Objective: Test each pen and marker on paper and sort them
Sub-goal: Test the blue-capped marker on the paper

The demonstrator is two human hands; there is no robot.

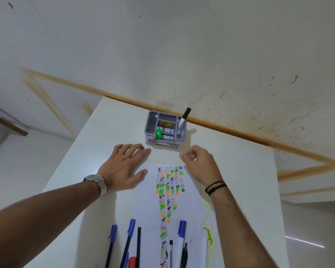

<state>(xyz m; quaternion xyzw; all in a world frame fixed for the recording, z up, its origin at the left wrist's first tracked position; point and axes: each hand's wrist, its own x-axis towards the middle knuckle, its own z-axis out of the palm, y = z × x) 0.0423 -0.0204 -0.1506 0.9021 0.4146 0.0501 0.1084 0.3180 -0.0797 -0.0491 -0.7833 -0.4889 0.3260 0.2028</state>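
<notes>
A sheet of paper (pixel 190 206) covered in green, orange and black test marks lies on the white table (pixel 112 120). Behind it stands a grey organizer (pixel 163 143) holding a green-capped marker (pixel 158 134) and a black-capped white marker (pixel 184 118). My left hand (pixel 124 167) lies flat with spread fingers on the table, thumb at the paper's top left corner. My right hand (pixel 198 161) hovers just in front of the organizer, fingers loosely curled, holding nothing. Several pens lie near me: blue-capped ones (pixel 112 238), a thin black one (pixel 138 246), a blue-capped white marker (pixel 181 235).
A stained white wall with a brown trim strip (pixel 230 130) runs right behind the table. The table's right edge (pixel 278 200) drops to a glossy floor. A red cap (pixel 132 263) shows at the bottom edge among the pens.
</notes>
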